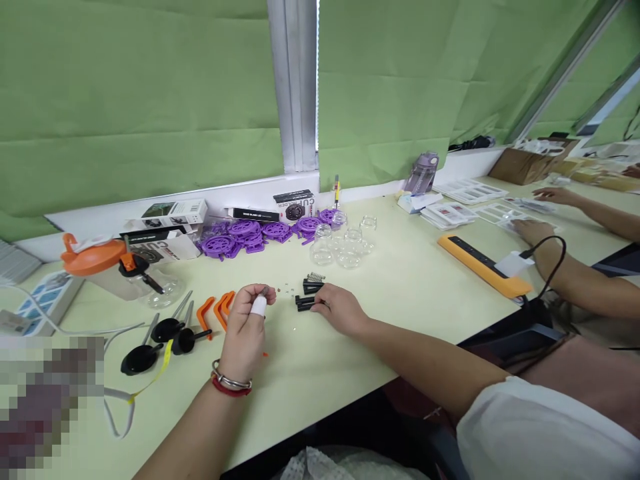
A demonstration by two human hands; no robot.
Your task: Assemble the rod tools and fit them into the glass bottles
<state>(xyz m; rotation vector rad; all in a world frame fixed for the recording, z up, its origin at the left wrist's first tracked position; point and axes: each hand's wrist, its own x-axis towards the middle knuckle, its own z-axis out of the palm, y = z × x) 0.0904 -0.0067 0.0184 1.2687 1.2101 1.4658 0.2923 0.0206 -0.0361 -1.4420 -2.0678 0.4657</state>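
Note:
My left hand (249, 319), with a white wrap on its thumb, is closed in a pinch above the table. Something small and dark is at its fingertips, too small to name. My right hand (342, 309) is closed at the end of a black plastic part (304, 302) lying on the table. Just behind it are another black part (312, 285) and some metal coil springs (316, 276). Several tiny pieces (287, 289) are scattered between my hands. Orange curved levers (205, 313) and black round cups with metal rods (141, 358) lie left of my left hand.
Clear glass jars (349, 248) and purple plastic frames (245, 235) stand towards the back, by printed boxes (173, 245). An orange-lidded container (100, 263) is at the left. A yellow power strip (483, 267) lies at the right, near another person's hands (534, 231).

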